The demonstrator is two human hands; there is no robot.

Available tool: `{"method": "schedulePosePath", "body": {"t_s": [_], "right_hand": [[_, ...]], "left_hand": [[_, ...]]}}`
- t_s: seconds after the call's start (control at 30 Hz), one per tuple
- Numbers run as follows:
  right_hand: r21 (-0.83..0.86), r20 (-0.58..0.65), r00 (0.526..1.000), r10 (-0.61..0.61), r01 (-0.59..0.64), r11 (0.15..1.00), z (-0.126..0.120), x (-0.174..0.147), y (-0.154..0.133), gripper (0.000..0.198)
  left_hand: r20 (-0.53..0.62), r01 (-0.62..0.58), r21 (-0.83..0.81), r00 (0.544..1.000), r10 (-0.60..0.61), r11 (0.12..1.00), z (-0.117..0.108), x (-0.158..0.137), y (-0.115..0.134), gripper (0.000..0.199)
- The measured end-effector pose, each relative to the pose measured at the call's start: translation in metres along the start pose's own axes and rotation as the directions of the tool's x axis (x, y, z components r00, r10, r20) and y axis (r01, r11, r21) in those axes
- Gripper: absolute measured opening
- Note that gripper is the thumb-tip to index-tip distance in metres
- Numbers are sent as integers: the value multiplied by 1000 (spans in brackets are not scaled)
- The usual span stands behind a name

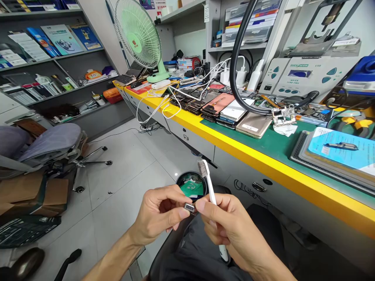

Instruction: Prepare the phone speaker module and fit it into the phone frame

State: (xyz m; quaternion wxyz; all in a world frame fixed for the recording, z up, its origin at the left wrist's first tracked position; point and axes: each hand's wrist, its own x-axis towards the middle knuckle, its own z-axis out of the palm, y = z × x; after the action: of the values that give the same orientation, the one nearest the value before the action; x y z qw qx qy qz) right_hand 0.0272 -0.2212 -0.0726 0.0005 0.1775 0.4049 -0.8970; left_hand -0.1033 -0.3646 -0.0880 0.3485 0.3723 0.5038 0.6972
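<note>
Between the thumb and fingers of my left hand (158, 214) is a small rectangular part (189, 207), with a pale metallic rim around a dark middle; its exact kind is unclear. My right hand (230, 220) is closed around a white toothbrush (210, 187). The brush stands nearly upright, its greyish bristles at the top facing left and its handle end below my fingers. My right thumb and fingertip come close to the part's right side; whether they touch it I cannot tell. Both hands are above my lap, over dark trousers.
A round bin (191, 186) with green scraps stands beyond my hands. The yellow-edged workbench (216, 134) runs along the right, bearing stacked phones (222, 104), a grey soldering station (307, 76) and cables. A green fan (137, 39) stands farther off. An office chair (52, 142) is left.
</note>
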Motion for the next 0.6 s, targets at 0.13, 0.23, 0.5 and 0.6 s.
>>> {"method": "schedulePosePath", "body": {"t_s": [0.13, 0.23, 0.5, 0.6], "right_hand": [[-2, -21, 1000, -3, 3, 1000, 0, 1, -2, 43], [16, -16, 1000, 6, -6, 1000, 0, 1, -3, 45], [69, 38, 999, 25, -28, 997, -5, 2, -3, 41], [75, 30, 999, 30, -32, 997, -8, 1, -3, 29]], "left_hand": [[-27, -13, 48, 1000, 14, 999, 3, 1, 2, 17], [-47, -50, 102, 997, 55, 994, 6, 2, 4, 18], [-72, -183, 288, 975, 212, 940, 7, 3, 6, 26], [-61, -227, 330, 964, 260, 916, 8, 5, 6, 30]]}}
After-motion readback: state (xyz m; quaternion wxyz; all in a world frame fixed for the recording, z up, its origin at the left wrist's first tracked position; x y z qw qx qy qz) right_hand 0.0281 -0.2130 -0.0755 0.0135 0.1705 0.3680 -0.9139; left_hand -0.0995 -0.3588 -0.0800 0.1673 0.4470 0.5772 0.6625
